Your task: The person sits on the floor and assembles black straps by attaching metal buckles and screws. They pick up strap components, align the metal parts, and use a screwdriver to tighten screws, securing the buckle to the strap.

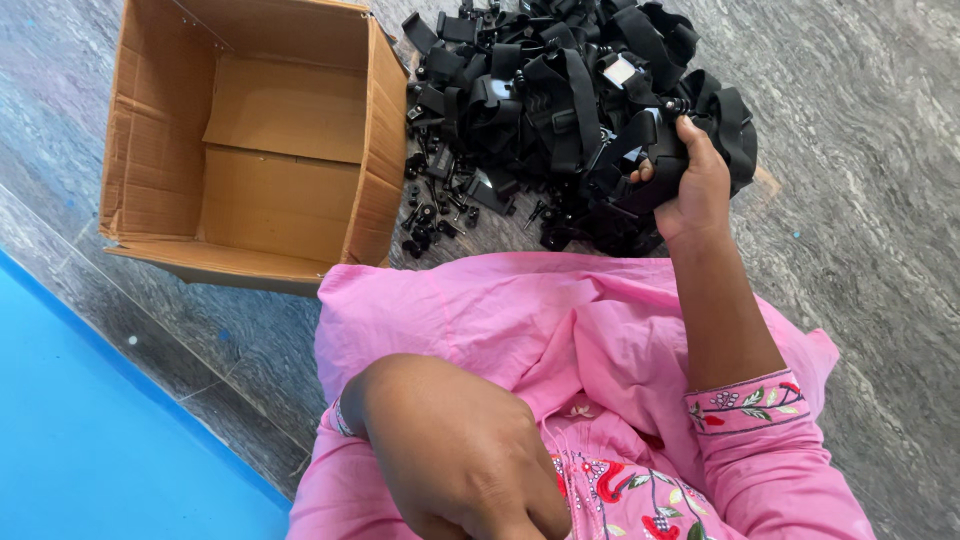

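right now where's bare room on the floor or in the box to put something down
The cardboard box is empty inside. Bare grey floor lies right of the pile of black straps, past the right hand gripping one. The blue mat at lower left is free. It is crowded between box and pile, where small black parts lie scattered.

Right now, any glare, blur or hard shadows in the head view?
Head view: even, soft daylight with no hard shadows; a faint sheen on the grey stone floor; the pile of black straps reads dark with little detail; the left hand, close to the lens, looks slightly soft; the right hand is sharp.
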